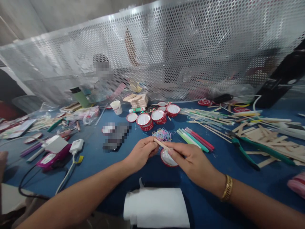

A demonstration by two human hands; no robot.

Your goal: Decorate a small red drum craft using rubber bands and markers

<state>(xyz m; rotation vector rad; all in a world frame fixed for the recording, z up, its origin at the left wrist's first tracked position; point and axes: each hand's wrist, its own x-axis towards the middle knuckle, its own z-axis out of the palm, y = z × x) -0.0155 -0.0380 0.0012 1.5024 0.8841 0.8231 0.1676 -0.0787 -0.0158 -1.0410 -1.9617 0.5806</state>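
My left hand [142, 152] and my right hand [190, 160] meet over the blue table [226, 178]. Both pinch a thin wooden stick [162, 144] that runs between them. Under my right fingers lies a small round red-rimmed drum with a white face [166, 159], touching the hand. A pile of small coloured rubber bands [162, 135] sits just beyond the stick. Several finished red-rimmed drums [152, 117] stand further back.
Coloured markers [196, 140] and green-handled pliers [252, 149] lie to the right among loose wooden sticks [269, 136]. A white cloth [156, 208] lies at the near edge. A pink device with cables [51, 157] sits left. A perforated metal screen [166, 51] backs the table.
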